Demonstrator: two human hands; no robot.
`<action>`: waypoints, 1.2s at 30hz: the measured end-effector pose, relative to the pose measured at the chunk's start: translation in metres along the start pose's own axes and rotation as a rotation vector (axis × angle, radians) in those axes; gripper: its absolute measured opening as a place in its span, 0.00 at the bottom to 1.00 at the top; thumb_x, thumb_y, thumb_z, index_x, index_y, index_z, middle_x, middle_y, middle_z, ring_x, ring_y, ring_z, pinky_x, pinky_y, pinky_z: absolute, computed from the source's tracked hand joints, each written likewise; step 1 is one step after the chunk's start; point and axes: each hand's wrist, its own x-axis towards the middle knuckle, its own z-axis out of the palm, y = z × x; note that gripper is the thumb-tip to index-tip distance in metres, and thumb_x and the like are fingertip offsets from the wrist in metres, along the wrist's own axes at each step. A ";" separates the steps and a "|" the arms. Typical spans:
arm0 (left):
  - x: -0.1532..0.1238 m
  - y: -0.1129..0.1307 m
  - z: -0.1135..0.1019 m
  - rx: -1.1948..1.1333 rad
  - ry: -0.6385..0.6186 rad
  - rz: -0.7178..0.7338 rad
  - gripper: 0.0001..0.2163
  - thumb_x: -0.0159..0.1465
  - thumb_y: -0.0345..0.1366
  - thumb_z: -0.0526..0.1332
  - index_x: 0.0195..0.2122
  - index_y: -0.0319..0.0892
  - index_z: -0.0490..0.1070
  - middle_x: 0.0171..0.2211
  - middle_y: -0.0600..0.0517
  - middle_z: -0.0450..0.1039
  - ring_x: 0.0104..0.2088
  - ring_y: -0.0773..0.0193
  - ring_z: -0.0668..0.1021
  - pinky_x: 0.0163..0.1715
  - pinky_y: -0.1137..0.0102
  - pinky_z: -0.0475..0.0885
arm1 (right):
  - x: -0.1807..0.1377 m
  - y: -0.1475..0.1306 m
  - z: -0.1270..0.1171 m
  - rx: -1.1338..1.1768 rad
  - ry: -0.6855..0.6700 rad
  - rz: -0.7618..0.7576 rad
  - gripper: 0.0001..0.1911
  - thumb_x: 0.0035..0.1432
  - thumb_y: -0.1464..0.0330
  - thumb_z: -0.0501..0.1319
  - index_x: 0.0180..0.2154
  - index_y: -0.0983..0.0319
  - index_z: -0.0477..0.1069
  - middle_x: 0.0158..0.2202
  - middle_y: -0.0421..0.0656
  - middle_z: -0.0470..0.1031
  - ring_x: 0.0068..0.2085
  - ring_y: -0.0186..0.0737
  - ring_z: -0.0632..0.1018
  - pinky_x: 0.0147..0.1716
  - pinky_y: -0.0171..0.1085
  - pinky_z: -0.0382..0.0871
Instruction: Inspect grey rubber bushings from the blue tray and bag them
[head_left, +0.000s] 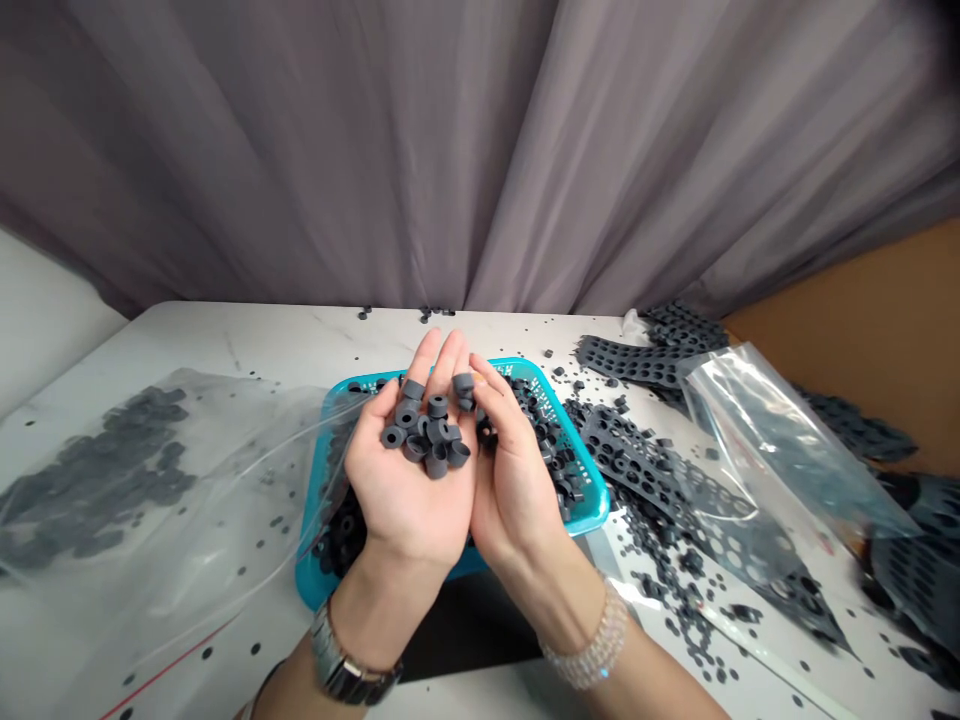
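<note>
Cupped palm up over the basket, my left hand [409,505] holds a small heap of dark grey rubber bushings [437,432], short cylinders with a hole through the middle. My right hand [517,480] is pressed along its side, fingers together and curled inward, with a few bushings [463,384] at its fingertips. Part of its grip is hidden. Under both hands stands a turquoise plastic basket [587,500] with many more bushings in it.
On the left lies a clear plastic bag [202,480] with dark pieces inside. Perforated rubber sheets [634,360], loose scraps [675,570] and another clear bag [795,440] cover the right. A grey curtain [480,150] hangs behind the white table [202,335].
</note>
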 end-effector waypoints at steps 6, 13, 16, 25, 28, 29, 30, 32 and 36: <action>0.003 -0.001 0.000 0.043 0.012 0.003 0.23 0.65 0.40 0.45 0.60 0.39 0.60 0.56 0.46 0.69 0.59 0.61 0.67 0.56 0.69 0.66 | 0.005 0.000 -0.002 0.100 0.028 0.035 0.10 0.53 0.70 0.60 0.40 0.60 0.75 0.43 0.39 0.78 0.47 0.32 0.76 0.55 0.33 0.64; 0.000 -0.009 0.001 0.114 0.025 -0.001 0.19 0.63 0.36 0.53 0.54 0.41 0.67 0.57 0.47 0.68 0.59 0.61 0.68 0.57 0.69 0.64 | 0.002 -0.001 -0.001 0.049 0.023 -0.023 0.04 0.53 0.71 0.62 0.33 0.61 0.75 0.35 0.37 0.78 0.39 0.30 0.76 0.50 0.34 0.68; 0.000 -0.011 0.000 0.173 0.045 -0.025 0.17 0.62 0.34 0.55 0.52 0.43 0.69 0.57 0.50 0.68 0.59 0.61 0.67 0.57 0.71 0.65 | 0.002 -0.001 -0.002 0.020 0.028 -0.039 0.01 0.52 0.72 0.63 0.31 0.62 0.74 0.31 0.35 0.76 0.34 0.28 0.75 0.45 0.33 0.69; 0.005 -0.011 0.000 0.181 0.138 -0.039 0.18 0.63 0.32 0.54 0.54 0.45 0.67 0.56 0.51 0.69 0.57 0.63 0.70 0.55 0.70 0.67 | 0.005 0.005 -0.004 0.004 0.022 -0.037 0.05 0.49 0.73 0.65 0.32 0.60 0.73 0.30 0.35 0.77 0.33 0.28 0.76 0.40 0.30 0.70; 0.007 -0.011 -0.002 0.162 0.128 -0.038 0.19 0.63 0.32 0.53 0.56 0.44 0.65 0.57 0.50 0.68 0.57 0.63 0.69 0.56 0.70 0.66 | 0.007 0.007 -0.007 0.025 0.020 -0.025 0.04 0.50 0.72 0.63 0.32 0.61 0.72 0.31 0.36 0.76 0.33 0.29 0.75 0.42 0.32 0.69; 0.008 -0.010 -0.004 0.157 0.120 -0.033 0.19 0.63 0.33 0.53 0.56 0.43 0.64 0.57 0.49 0.68 0.58 0.64 0.69 0.57 0.69 0.65 | 0.007 0.007 -0.007 0.047 0.028 -0.015 0.04 0.51 0.72 0.63 0.32 0.61 0.72 0.31 0.36 0.76 0.34 0.29 0.75 0.44 0.32 0.69; 0.009 -0.010 -0.005 0.151 0.112 -0.027 0.20 0.63 0.33 0.54 0.57 0.43 0.64 0.57 0.49 0.68 0.58 0.64 0.68 0.57 0.69 0.64 | 0.008 0.006 -0.007 0.072 0.042 -0.003 0.03 0.52 0.72 0.62 0.32 0.61 0.72 0.31 0.36 0.76 0.35 0.29 0.75 0.45 0.32 0.68; 0.011 -0.009 -0.009 0.140 0.102 -0.023 0.19 0.63 0.33 0.54 0.57 0.42 0.64 0.57 0.48 0.68 0.58 0.63 0.68 0.58 0.69 0.63 | 0.009 0.005 -0.005 0.128 0.076 0.039 0.02 0.53 0.71 0.61 0.32 0.62 0.72 0.31 0.37 0.76 0.35 0.29 0.76 0.47 0.33 0.68; 0.014 -0.007 -0.012 0.126 0.111 -0.022 0.19 0.63 0.33 0.55 0.55 0.43 0.65 0.56 0.48 0.69 0.57 0.62 0.70 0.59 0.68 0.62 | 0.009 0.000 -0.002 0.224 0.103 0.132 0.06 0.55 0.69 0.58 0.29 0.62 0.72 0.29 0.37 0.76 0.33 0.31 0.76 0.47 0.34 0.69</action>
